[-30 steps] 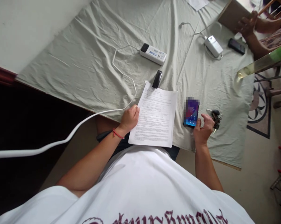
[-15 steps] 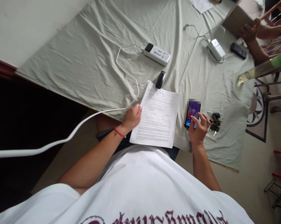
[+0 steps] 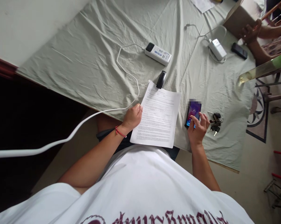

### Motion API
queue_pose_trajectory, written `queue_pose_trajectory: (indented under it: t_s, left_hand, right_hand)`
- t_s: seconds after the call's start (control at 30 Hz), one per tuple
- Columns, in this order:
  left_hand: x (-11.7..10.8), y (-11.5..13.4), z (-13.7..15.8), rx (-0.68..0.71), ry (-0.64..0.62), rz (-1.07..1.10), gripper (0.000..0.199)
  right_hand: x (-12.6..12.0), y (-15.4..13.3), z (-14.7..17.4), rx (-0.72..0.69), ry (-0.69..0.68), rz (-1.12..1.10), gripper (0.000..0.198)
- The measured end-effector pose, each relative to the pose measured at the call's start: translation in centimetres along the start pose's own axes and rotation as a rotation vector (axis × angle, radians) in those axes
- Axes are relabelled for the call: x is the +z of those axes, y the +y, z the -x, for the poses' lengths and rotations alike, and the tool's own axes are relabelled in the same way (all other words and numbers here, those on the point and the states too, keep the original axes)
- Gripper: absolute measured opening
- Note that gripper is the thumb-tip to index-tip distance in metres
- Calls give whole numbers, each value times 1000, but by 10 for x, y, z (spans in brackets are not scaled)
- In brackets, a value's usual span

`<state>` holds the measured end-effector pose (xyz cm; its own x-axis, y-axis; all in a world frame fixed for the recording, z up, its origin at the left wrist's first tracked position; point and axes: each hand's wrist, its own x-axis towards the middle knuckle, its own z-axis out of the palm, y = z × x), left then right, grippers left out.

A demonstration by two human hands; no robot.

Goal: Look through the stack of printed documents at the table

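We saw the phone (image 3: 193, 114) lying flat on the surface directly under our right hand (image 3: 197, 130), its long axis running away from the spread, ungripping fingers (image 3: 200, 122), while our left hand (image 3: 131, 118), loosely curled, pressed the paper (image 3: 158, 119).

A bunch of keys (image 3: 215, 122) and a white power strip (image 3: 158, 53) lie on the cloth (image 3: 84, 62).

Keys (image 3: 215, 122) crowd the phone's (image 3: 193, 112) right; bare cloth (image 3: 89, 62) lies open beyond.
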<state>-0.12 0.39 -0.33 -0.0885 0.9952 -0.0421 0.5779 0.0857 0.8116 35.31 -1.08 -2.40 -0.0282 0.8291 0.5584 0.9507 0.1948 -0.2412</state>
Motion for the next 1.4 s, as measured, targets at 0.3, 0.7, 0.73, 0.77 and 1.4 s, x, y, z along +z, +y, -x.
queue_pose_trajectory:
  t_s: [0.3,0.7,0.73,0.77,1.4]
  left_hand:
    - [-1,3,1,17,-9,-32,36]
    - [-2,4,1,-6,-27,-83,34]
    - [-2,4,1,-8,-27,-81,34]
    - [-2,4,1,-10,-25,-77,35]
    - [-14,0,5,-101,-34,187,36]
  right_hand:
    - [2,-2,2,24,-6,27,28]
    - [3,-2,3,-4,43,1,24]
    - [3,-3,2,-13,53,-8,24]
    - [1,-3,1,-16,63,-19,24]
    - [-16,-91,7,-61,-80,-345,24]
